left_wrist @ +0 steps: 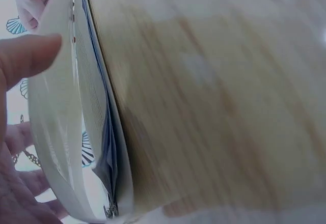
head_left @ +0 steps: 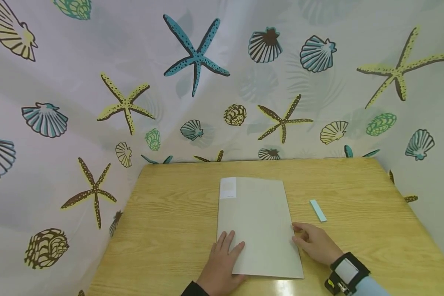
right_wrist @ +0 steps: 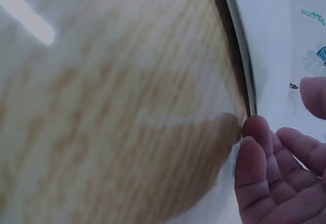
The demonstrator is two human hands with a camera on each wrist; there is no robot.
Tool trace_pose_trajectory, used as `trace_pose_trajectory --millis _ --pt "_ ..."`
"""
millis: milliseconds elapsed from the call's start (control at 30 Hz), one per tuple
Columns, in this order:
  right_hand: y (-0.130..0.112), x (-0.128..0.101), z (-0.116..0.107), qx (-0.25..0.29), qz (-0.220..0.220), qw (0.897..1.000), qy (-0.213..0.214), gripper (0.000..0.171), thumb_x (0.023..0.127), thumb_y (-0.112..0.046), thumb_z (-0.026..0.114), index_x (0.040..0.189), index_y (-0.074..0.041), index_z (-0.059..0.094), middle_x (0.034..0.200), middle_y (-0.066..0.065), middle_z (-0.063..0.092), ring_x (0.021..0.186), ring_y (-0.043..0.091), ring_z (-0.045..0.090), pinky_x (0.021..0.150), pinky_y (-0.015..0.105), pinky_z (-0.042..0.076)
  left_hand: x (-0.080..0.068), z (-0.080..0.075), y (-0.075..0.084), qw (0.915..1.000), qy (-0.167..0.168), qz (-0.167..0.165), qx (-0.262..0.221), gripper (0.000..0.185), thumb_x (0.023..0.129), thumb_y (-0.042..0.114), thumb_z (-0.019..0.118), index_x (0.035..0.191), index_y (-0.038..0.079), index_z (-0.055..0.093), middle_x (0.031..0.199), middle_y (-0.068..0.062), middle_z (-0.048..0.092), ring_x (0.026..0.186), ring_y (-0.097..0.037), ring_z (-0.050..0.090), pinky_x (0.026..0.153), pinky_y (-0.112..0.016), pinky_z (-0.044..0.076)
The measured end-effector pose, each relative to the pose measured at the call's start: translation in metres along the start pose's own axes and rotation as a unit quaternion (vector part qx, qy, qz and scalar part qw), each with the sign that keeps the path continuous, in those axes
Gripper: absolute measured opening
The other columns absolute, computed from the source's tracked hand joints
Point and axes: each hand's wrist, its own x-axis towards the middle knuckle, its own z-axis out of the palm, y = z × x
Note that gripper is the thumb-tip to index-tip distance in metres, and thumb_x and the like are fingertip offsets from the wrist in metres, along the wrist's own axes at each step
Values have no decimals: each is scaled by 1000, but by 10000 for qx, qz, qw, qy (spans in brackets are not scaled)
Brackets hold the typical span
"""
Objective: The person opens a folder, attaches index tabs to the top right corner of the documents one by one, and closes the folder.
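The grey folder [head_left: 257,224] lies closed and flat in the middle of the wooden table [head_left: 170,205], its long side running away from the person, a pale label patch at its far left corner. The left hand [head_left: 222,265] rests on the folder's near left corner, fingers straight and slightly spread, pressing down flat. The right hand [head_left: 316,242] sits at the folder's right edge, about halfway toward the near end, fingertips curled against that edge; the right wrist view shows the fingertips [right_wrist: 257,132] touching the folder's rim [right_wrist: 239,56], though whether they actually pinch it I cannot tell. A dark wrist strap sits on the right forearm.

Just right of the folder, beyond the right hand, a small light-blue strip [head_left: 318,210] lies on the wood, apart from both hands. Nothing lies on the folder besides the hands.

Behind and to both sides of the table hangs a white curtain [head_left: 222,82] printed with starfish and seashells.
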Motion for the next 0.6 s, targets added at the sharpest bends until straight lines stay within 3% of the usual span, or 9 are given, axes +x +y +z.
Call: trace_pose_trajectory --millis 233,333,500,600 --pt "6 3 -6 -159 -259 9991 301 37 100 -16 51 135 -4 51 119 7 63 98 17 61 80 36 51 0 6 -12 9988 395 155 -231 77 75 56 75 139 21 49 151 -15 31 138 -40 27 104 -54 35" --pt "7 4 -9 -288 -397 9978 451 35 101 -12 49 134 -1 51 120 12 63 100 24 62 80 42 52 0 1 -12 9971 481 136 -569 77 75 54 75 140 21 48 153 -13 30 139 -39 27 102 -52 38" --pt "7 4 -9 -602 -419 9953 626 32 98 -13 54 127 1 56 118 16 62 101 30 62 82 47 51 -4 -7 -5 9922 497 65 -1138 77 78 51 75 142 22 45 154 -11 28 139 -39 25 99 -54 40" --pt "6 4 -6 -961 -725 9906 655 36 92 -14 63 125 0 58 118 17 61 107 34 58 89 50 47 -5 -8 -1 9892 564 56 -1355 76 80 51 72 144 22 43 155 -10 27 140 -38 25 99 -55 39"
